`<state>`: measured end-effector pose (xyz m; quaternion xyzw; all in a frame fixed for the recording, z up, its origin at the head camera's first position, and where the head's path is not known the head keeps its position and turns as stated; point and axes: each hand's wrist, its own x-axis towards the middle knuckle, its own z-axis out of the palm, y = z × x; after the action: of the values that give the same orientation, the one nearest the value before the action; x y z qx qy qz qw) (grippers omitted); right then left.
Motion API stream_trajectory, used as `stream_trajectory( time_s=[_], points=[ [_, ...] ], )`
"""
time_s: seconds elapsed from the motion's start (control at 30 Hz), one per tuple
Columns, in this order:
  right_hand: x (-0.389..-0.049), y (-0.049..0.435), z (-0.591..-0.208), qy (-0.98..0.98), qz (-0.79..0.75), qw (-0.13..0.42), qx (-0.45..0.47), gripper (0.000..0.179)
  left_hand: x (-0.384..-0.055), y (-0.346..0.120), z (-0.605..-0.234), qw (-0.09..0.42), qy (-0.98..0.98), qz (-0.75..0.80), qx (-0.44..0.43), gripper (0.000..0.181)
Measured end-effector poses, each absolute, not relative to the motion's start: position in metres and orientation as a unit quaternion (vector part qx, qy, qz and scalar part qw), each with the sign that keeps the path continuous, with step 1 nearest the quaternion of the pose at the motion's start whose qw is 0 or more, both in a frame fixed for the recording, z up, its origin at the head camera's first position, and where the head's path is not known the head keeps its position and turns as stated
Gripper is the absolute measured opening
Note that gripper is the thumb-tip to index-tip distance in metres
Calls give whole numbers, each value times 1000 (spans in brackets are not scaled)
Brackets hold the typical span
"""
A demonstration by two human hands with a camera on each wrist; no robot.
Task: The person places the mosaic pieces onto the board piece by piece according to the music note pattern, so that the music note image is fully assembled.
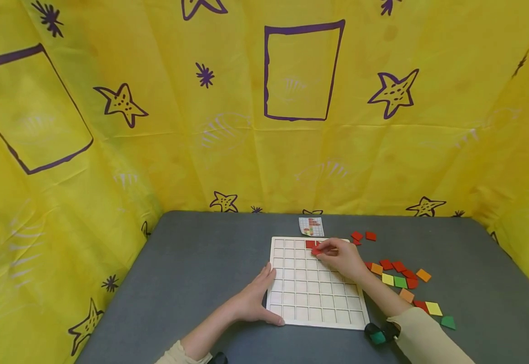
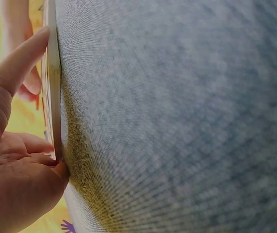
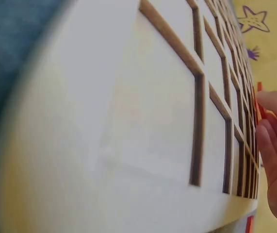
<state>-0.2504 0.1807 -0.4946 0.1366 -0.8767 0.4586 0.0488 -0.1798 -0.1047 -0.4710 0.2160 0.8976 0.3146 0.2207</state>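
Note:
A white gridded board point(image 1: 315, 288) with raised lines between its square cells lies on the table. In its top row sit red tiles point(image 1: 310, 244), partly covered by the right hand. My right hand point(image 1: 339, 257) reaches over the board's upper right part and pinches a red tile point(image 1: 316, 251) between thumb and fingers. The right wrist view shows that tile point(image 3: 261, 102) edge-on, close over the cells. My left hand point(image 1: 252, 298) lies spread at the board's near left corner, fingertips along the left edge. Its thumb point(image 2: 29, 58) rests straight on the near edge.
A small printed pattern card point(image 1: 311, 227) lies behind the board. To the right are loose red tiles point(image 1: 371, 236), orange tiles point(image 1: 423, 275), yellow tiles point(image 1: 433, 309) and green tiles point(image 1: 448, 322). A yellow cloth point(image 1: 246, 162) with purple drawings hangs around the grey table point(image 1: 191, 273).

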Motion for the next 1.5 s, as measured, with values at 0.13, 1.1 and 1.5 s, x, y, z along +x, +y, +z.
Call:
stream_trajectory(
  time_s=[0.13, 1.1, 1.5],
  points=[
    [-253, 177, -494, -884, 426, 62, 183, 14, -180, -105, -471, 220, 898, 315, 216, 118],
    [-251, 201, -483, -878, 469, 70, 67, 14, -179, -105, -470, 220, 896, 318, 220, 117],
    [-257, 261, -486, -887, 444, 127, -22, 22, -180, -106, -472, 218, 895, 319, 223, 119]
  ],
)
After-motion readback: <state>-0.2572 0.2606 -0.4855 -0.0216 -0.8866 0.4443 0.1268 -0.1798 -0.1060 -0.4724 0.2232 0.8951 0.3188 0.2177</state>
